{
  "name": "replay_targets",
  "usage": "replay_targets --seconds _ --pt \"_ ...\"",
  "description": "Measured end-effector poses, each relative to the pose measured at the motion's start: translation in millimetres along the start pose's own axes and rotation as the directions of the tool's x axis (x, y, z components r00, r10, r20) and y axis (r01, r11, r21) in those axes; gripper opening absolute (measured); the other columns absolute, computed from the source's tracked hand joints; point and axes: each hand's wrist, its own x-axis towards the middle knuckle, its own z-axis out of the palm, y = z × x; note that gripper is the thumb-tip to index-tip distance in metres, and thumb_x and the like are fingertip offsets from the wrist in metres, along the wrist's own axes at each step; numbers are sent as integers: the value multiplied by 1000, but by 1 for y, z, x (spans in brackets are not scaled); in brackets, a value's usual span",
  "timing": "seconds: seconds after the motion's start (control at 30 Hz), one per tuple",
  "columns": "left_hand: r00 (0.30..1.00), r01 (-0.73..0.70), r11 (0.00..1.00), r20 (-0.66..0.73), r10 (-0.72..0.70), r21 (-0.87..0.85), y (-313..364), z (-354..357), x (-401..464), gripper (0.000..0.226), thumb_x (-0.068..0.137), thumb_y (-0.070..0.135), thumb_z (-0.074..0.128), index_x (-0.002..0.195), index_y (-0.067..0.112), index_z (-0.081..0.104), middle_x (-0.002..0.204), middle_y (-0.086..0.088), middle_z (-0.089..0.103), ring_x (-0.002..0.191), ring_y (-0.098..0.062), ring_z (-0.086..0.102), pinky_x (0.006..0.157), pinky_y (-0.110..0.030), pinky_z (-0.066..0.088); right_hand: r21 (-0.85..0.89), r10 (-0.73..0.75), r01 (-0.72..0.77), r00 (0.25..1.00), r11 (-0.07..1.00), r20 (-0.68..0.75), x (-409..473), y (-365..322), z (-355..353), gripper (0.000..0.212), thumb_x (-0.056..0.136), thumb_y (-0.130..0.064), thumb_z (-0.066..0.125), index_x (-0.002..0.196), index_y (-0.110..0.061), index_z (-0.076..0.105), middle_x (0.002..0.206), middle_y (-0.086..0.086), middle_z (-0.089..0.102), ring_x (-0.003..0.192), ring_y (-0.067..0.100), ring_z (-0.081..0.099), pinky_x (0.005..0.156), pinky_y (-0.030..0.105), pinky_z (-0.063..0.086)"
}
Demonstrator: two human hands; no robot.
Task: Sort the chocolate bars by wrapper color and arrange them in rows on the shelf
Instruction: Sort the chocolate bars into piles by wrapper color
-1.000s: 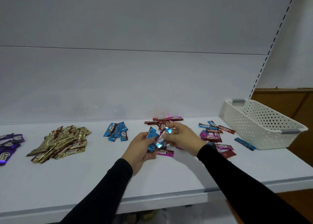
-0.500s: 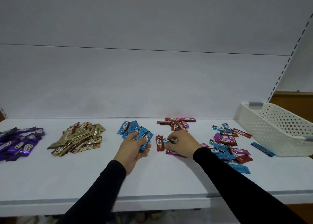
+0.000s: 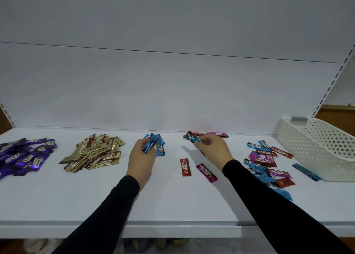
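My left hand (image 3: 141, 157) grips a bunch of blue bars (image 3: 148, 144) right over the blue pile (image 3: 160, 146) at the shelf's middle. My right hand (image 3: 213, 150) pinches one blue bar (image 3: 193, 138) in front of the red and pink bars (image 3: 209, 134) by the back wall. A lone red bar (image 3: 185, 167) and a pink bar (image 3: 206, 172) lie between my arms. Purple bars (image 3: 25, 155) are heaped at the far left, gold bars (image 3: 94, 153) beside them. A mixed heap of blue, red and pink bars (image 3: 267, 163) lies to the right.
A white perforated basket (image 3: 322, 148) stands at the right end of the white shelf (image 3: 172, 205), with a blue bar (image 3: 305, 171) against its near side. The back wall is plain white. Slotted uprights run along both sides.
My left hand carried its blue bars forward to the blue pile. My right hand lifted off the shelf with one blue bar, leaving the red and pink bars lying behind it.
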Motion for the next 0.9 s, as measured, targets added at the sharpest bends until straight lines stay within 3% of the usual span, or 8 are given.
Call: replay_targets --seconds 0.07,0.13,0.2,0.33,0.43,0.6,0.8,0.9 --pt "996 -65 992 -58 72 111 0 -4 5 24 96 5 54 113 21 58 104 -2 67 88 -15 63 73 -13 48 60 21 -26 997 998 79 -2 -11 17 11 87 -25 70 92 -15 72 86 2 71 74 13 60 67 27 47" --pt "987 -112 947 -80 142 300 2 -7 6 20 98 6 52 113 20 54 94 3 63 78 -7 56 56 -4 41 35 18 -22 992 999 125 -2 -19 38 17 87 -28 70 85 -11 73 86 10 71 72 15 59 67 30 48" --pt "979 -132 899 -87 185 418 2 -10 9 20 100 9 50 117 19 54 92 5 60 76 -5 54 54 -10 40 -7 31 -30 988 1000 148 -1 -25 61 21 87 -30 71 79 -11 71 82 12 71 68 13 59 66 29 48" --pt "971 -171 787 -33 236 593 -4 -14 19 22 100 11 49 122 12 55 103 2 57 94 -20 56 75 -26 37 58 14 -28 971 998 237 4 -30 96 21 85 -26 73 81 -6 74 79 7 73 76 16 70 74 32 58" --pt "968 -226 675 84 237 703 -11 -16 26 18 99 10 47 112 8 59 105 -5 60 99 -23 56 79 -28 39 -229 -95 156 963 961 253 3 -30 91 22 93 -31 61 95 -15 75 96 -2 74 85 9 64 69 12 45" --pt "959 -267 566 160 232 780 -14 -14 27 33 101 14 46 131 5 55 126 -11 57 118 -27 50 104 -37 42 -303 -114 179 969 936 221 0 -13 57 27 95 -35 59 113 -18 70 112 -6 70 95 5 60 83 17 42" --pt "913 -381 480 241 328 790 -7 -3 10 39 100 12 48 137 1 54 138 -13 54 129 -30 47 112 -35 34 -371 -148 197 977 908 155 -20 7 10 30 96 -33 59 119 -17 67 118 -6 67 96 5 58 86 17 41" --pt "886 -459 505 332 325 731 -2 13 -9 39 101 18 48 138 6 54 141 -8 53 136 -28 43 115 -36 34 -391 -177 201 979 898 98 -32 16 -16 29 95 -32 59 120 -18 67 118 -4 65 94 5 57 88 19 42"
